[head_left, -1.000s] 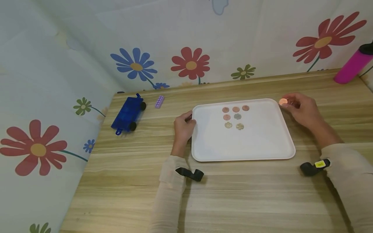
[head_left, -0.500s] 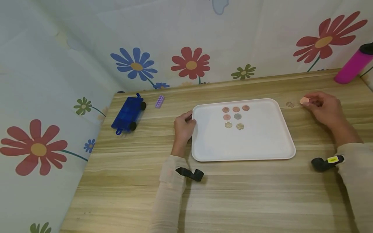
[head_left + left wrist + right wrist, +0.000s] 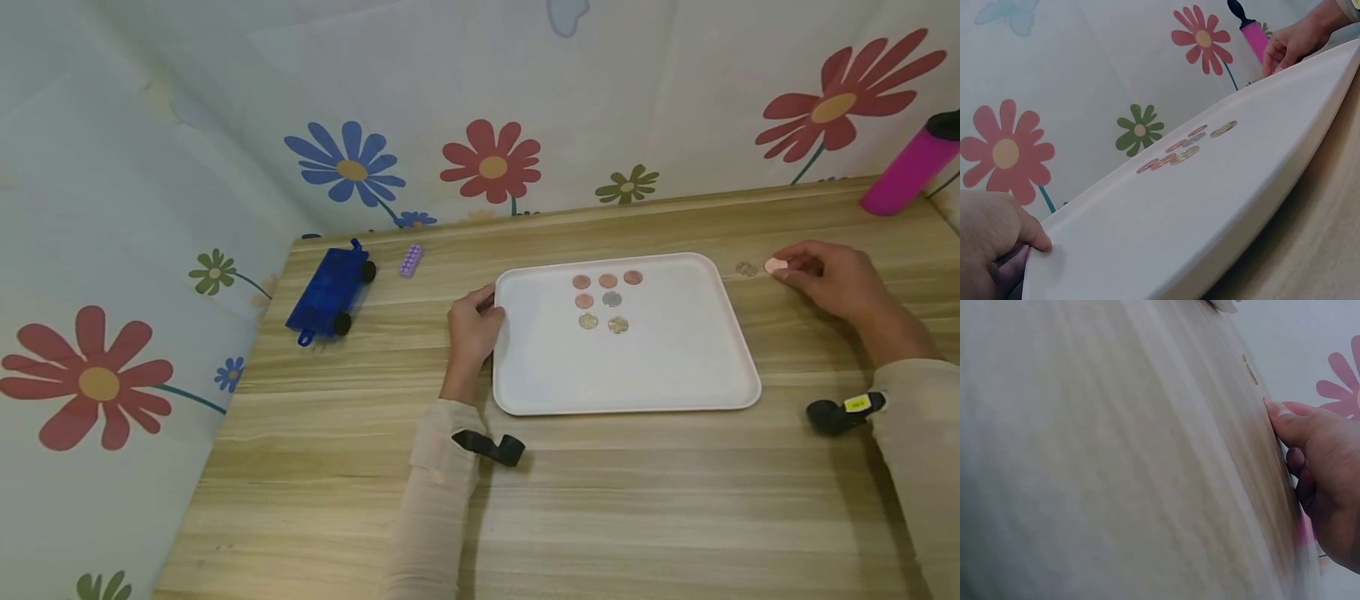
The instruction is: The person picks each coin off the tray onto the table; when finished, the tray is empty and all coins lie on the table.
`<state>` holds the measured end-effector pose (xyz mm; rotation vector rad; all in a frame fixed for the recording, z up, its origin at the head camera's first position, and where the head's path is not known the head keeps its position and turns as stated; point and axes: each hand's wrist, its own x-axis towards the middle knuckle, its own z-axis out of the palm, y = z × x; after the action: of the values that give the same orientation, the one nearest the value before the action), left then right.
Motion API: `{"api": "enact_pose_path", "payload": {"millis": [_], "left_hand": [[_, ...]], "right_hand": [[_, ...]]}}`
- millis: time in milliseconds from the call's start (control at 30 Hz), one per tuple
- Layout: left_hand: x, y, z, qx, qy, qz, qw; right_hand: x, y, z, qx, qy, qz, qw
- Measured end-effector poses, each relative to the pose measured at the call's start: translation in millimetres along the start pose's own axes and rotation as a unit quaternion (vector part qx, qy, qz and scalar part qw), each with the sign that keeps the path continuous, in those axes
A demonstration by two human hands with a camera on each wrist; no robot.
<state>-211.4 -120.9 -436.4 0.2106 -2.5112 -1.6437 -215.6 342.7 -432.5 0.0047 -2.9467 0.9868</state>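
My left hand (image 3: 474,332) grips the left edge of a white tray (image 3: 555,375), with the thumb on its rim. Several coins lie on the tray in short rows: copper ones such as this copper coin (image 3: 607,282), a silver coin (image 3: 612,299) and two yellowish coins (image 3: 618,325). To the tray's right, my right hand (image 3: 832,275) pinches a copper coin (image 3: 776,266) between thumb and fingers, low over the table. Whether it touches the wood I cannot tell. Just left of it, a yellowish coin (image 3: 746,268) lies flat on the table.
On the left of the wooden table (image 3: 360,467) sit a blue toy wagon (image 3: 330,293) with black wheels and a small purple studded brick (image 3: 411,262). A pink cylinder with a black top (image 3: 903,171) stands at the back right. Flowered sheets hang behind.
My right hand, holding the copper coin, moved right from beside the tray, then slightly back left and down. The yellowish coin on the table has come into view. The left hand stayed put.
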Motion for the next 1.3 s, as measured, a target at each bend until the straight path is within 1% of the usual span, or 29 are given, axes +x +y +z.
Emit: {"api": "enact_pose_path", "payload": {"millis": [167, 400, 500, 700, 900, 1133, 1300], "left_hand": [[-0.2, 0.1, 0.7, 0.002, 0.002, 0.000, 1.0000], [-0.9, 0.7, -0.1, 0.006, 0.002, 0.001, 1.0000], [-0.6, 0.8, -0.1, 0.009, 0.004, 0.004, 0.9999], [-0.7, 1.9, 0.0, 0.009, 0.005, 0.000, 0.9999], [0.0, 0.6, 0.0, 0.007, 0.004, -0.001, 1.0000], [1.5, -1.1, -1.0, 0.001, -0.002, 0.003, 1.0000], [0.9, -1.7, -0.4, 0.000, -0.004, 0.004, 1.0000]], "right_hand": [[0.4, 0.6, -0.2, -0.002, -0.005, -0.002, 1.0000], [2.8, 0.1, -0.1, -0.011, -0.023, 0.020, 0.9995], [3.5, -0.4, -0.5, -0.013, -0.022, 0.026, 0.9993], [2.1, -0.9, -1.3, -0.016, -0.015, 0.020, 0.9996], [1.3, -1.7, -1.9, -0.015, -0.019, 0.022, 0.9995], [1.5, -2.4, -2.6, -0.009, -0.011, 0.006, 0.9999], [-0.9, -4.5, -4.0, -0.006, -0.021, 0.028, 0.9994]]}}
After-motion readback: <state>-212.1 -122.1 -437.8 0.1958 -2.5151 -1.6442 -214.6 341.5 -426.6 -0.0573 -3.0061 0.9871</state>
